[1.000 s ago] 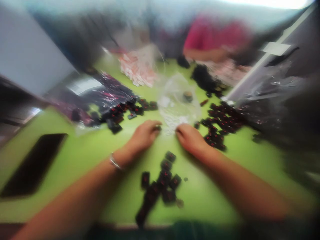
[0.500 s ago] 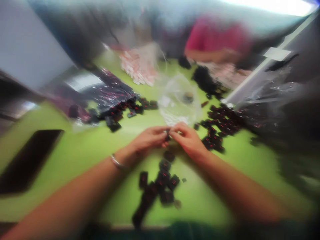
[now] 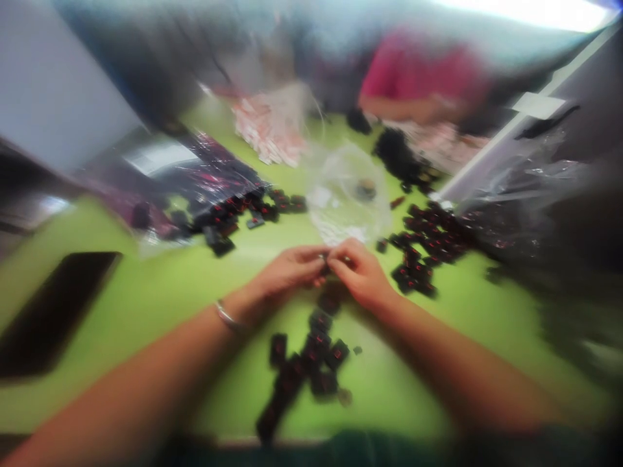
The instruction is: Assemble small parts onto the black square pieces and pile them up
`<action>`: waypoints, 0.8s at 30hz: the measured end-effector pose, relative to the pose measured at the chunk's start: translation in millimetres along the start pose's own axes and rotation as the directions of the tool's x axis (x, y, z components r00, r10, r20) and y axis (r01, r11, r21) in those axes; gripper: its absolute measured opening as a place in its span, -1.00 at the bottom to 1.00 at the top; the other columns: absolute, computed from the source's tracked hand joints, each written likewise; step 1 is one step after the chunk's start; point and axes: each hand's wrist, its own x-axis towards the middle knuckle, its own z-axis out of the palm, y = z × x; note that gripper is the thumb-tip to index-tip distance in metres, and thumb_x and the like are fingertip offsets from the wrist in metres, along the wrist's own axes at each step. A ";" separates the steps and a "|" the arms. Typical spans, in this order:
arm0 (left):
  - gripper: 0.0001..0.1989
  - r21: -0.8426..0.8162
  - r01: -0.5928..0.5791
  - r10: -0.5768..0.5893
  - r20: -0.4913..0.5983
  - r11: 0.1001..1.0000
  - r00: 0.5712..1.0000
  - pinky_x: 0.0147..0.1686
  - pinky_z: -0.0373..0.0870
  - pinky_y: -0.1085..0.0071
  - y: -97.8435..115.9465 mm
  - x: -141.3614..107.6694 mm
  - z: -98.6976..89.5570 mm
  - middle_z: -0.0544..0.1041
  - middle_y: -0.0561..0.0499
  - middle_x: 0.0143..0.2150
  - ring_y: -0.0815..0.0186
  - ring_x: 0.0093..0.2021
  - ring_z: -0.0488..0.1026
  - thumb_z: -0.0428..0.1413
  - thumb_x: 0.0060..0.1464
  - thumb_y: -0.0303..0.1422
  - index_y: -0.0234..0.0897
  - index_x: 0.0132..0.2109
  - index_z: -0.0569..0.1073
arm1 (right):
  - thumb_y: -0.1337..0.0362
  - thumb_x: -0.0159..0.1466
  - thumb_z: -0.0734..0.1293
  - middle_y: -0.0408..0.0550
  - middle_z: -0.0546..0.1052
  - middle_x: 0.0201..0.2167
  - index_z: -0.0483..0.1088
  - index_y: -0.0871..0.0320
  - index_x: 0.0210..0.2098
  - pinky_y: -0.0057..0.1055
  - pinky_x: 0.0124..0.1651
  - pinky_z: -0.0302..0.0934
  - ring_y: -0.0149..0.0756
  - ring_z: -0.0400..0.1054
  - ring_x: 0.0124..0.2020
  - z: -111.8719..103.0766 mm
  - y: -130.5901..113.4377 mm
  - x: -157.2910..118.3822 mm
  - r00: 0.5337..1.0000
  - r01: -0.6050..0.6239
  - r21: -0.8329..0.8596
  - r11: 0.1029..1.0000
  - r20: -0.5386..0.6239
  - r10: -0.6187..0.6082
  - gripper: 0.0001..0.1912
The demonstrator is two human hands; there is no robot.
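Fingers of the left hand (image 3: 291, 268) grip a small dark piece (image 3: 325, 258) near the clear bag (image 3: 318, 194), and the right hand (image 3: 363, 272), fingers bent, grip unclear, has joined for two-handed handling.

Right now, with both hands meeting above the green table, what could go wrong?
The small dark part at the left hand's fingertips could slip and be lost among the dark pieces nearer the body. The right hand is close to the clear plastic bag; a bump might scatter the white bits at its near edge.
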 end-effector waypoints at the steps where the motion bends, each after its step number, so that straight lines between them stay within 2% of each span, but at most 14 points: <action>1: -0.56 0.010 -0.007 0.007 0.002 1.000 1.000 -0.39 0.26 0.49 0.0 0.0 -0.1 0.53 -0.07 -0.27 0.47 -0.44 0.34 0.26 -0.02 -0.29 -0.30 0.04 0.50 | 0.34 0.21 0.28 -0.11 0.37 -0.41 0.37 0.14 -0.44 -0.36 -0.19 0.20 -0.35 0.28 -0.31 0.5 -0.7 -0.3 1.000 0.002 -0.006 1.000 -0.003 -0.002 -0.91; 5: -0.58 0.046 -0.038 0.038 -0.006 0.998 0.999 -0.40 0.27 0.49 -0.3 -0.2 0.3 0.55 -0.09 -0.25 0.46 -0.44 0.35 0.27 -0.04 -0.29 -0.31 0.00 0.53 | 0.35 0.17 0.29 -0.09 0.33 -0.35 0.35 0.12 -0.40 -0.39 -0.27 0.23 -0.34 0.25 -0.28 3.2 -2.2 -1.7 0.999 -0.042 0.012 0.999 -0.028 0.042 -0.98; 8: -0.59 0.043 -0.064 0.064 -0.003 0.997 0.998 -0.35 0.31 0.46 -0.6 -0.6 0.3 0.57 -0.09 -0.23 0.43 -0.41 0.39 0.27 -0.04 -0.33 -0.28 0.00 0.53 | 0.34 0.11 0.32 -0.13 0.30 -0.33 0.30 0.11 -0.28 -0.42 -0.31 0.24 -0.36 0.23 -0.30 3.5 -1.1 -1.9 0.987 -0.152 0.140 0.978 -0.031 0.158 -0.83; 11: -0.67 0.044 -0.102 0.101 0.020 0.994 0.995 -0.31 0.34 0.46 0.3 -1.5 -0.9 0.58 -0.09 -0.17 0.40 -0.36 0.44 0.26 -0.03 -0.37 -0.27 -0.06 0.55 | 0.30 0.11 0.34 -0.19 0.29 -0.37 0.24 0.09 -0.18 -0.45 -0.40 0.24 -0.43 0.24 -0.40 0.8 -1.6 -1.3 0.956 -0.294 0.359 0.886 0.117 0.270 -0.71; 13: -0.70 0.039 -0.120 0.118 0.047 0.992 0.992 -0.30 0.35 0.46 1.3 -2.5 -1.7 0.58 -0.08 -0.17 0.39 -0.34 0.46 0.25 -0.01 -0.39 -0.26 -0.07 0.56 | 0.27 0.13 0.34 -0.22 0.31 -0.39 0.23 0.08 -0.15 -0.47 -0.47 0.24 -0.47 0.25 -0.48 -1.2 -4.0 -0.9 0.924 -0.376 0.462 0.804 0.250 0.289 -0.70; 15: -0.71 0.033 -0.123 0.121 0.064 0.992 0.991 -0.31 0.35 0.46 2.3 -3.5 -1.5 0.58 -0.07 -0.18 0.39 -0.35 0.46 0.24 0.01 -0.40 -0.26 -0.07 0.56 | 0.24 0.14 0.35 -0.22 0.32 -0.40 0.24 0.08 -0.15 -0.49 -0.52 0.25 -0.48 0.26 -0.52 -2.1 -6.9 -0.5 0.908 -0.409 0.501 0.763 0.305 0.287 -0.69; 18: -0.69 0.008 -0.118 0.117 0.046 0.993 0.992 -0.32 0.35 0.48 4.6 -4.5 1.5 0.57 -0.06 -0.21 0.40 -0.34 0.46 0.24 0.00 -0.41 -0.27 -0.06 0.55 | 0.20 0.10 0.39 -0.24 0.31 -0.46 0.28 0.10 -0.18 -0.53 -0.58 0.22 -0.48 0.25 -0.54 -2.3 -8.5 1.4 0.922 -0.383 0.478 0.791 0.245 0.298 -0.67; 20: -0.66 -0.030 -0.126 0.126 -0.016 0.992 0.992 -0.36 0.35 0.49 7.1 -4.4 4.0 0.56 -0.04 -0.26 0.41 -0.37 0.44 0.26 -0.02 -0.41 -0.28 -0.04 0.53 | 0.16 0.12 0.38 -0.26 0.29 -0.52 0.31 0.13 -0.22 -0.53 -0.60 0.19 -0.50 0.20 -0.57 -5.1 -5.5 4.7 0.934 -0.356 0.468 0.809 0.164 0.316 -0.71; 22: -0.64 -0.071 -0.150 0.140 -0.123 0.986 0.982 -0.41 0.33 0.51 9.9 -3.2 5.0 0.54 -0.02 -0.32 0.44 -0.42 0.42 0.27 -0.05 -0.40 -0.29 -0.04 0.52 | 0.13 0.17 0.32 -0.26 0.27 -0.57 0.34 0.14 -0.25 -0.53 -0.59 0.17 -0.51 0.15 -0.61 -11.8 0.6 9.5 0.937 -0.318 0.462 0.828 0.023 0.347 -0.77; 24: -0.64 -0.097 -0.175 0.149 -0.233 0.980 0.961 -0.44 0.31 0.53 12.1 -1.1 3.2 0.52 -0.01 -0.35 0.46 -0.45 0.40 0.28 -0.05 -0.39 -0.30 -0.05 0.51 | 0.16 0.19 0.29 -0.24 0.32 -0.56 0.36 0.15 -0.31 -0.51 -0.58 0.14 -0.51 0.13 -0.62 -20.6 8.3 14.6 0.919 -0.305 0.348 0.887 -0.137 0.370 -0.82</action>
